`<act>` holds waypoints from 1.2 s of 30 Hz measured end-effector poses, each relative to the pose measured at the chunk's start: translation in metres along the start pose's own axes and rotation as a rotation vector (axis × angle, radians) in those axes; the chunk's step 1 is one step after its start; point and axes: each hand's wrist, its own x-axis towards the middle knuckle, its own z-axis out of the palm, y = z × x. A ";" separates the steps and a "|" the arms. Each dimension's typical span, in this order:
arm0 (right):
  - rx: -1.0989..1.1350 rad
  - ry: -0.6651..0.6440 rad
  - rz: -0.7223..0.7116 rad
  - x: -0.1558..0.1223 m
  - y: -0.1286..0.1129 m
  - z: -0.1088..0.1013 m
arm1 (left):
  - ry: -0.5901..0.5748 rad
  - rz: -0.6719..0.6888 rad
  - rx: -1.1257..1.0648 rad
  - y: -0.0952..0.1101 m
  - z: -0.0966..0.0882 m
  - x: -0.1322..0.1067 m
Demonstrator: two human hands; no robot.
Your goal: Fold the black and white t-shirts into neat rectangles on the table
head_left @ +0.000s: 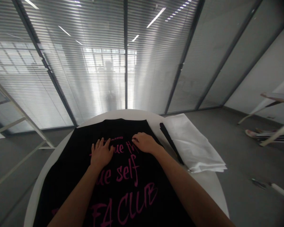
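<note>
While the left hand [101,154] and right hand [145,142] lie flat with fingers spread on the black T-shirt [68,170], which covers most of the round white counter [153,119], smoothing likely goes best with even palm pressure stroked outward from the pink lettering. A folded white cloth [191,142] and a black strip [170,142] crowd the shirt's right edge.

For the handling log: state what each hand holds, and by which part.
Nothing is held. The left hand and right hand lie flat, palms down, on the black shirt; no grip on it.
</note>
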 end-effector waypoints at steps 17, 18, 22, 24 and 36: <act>0.102 0.061 0.203 0.011 0.037 0.050 | 0.004 -0.001 -0.020 -0.002 0.003 0.001; 0.120 0.095 0.212 0.013 0.039 0.046 | 0.000 -0.002 -0.020 -0.002 0.003 0.001; 0.139 0.238 0.245 0.035 0.052 0.033 | -0.005 -0.001 -0.016 -0.001 0.001 0.001; 0.130 0.230 0.286 0.049 0.059 0.032 | -0.003 0.003 -0.010 0.000 0.000 0.001; 0.052 0.008 0.392 0.085 0.079 0.062 | 0.022 -0.006 -0.017 0.000 0.000 0.000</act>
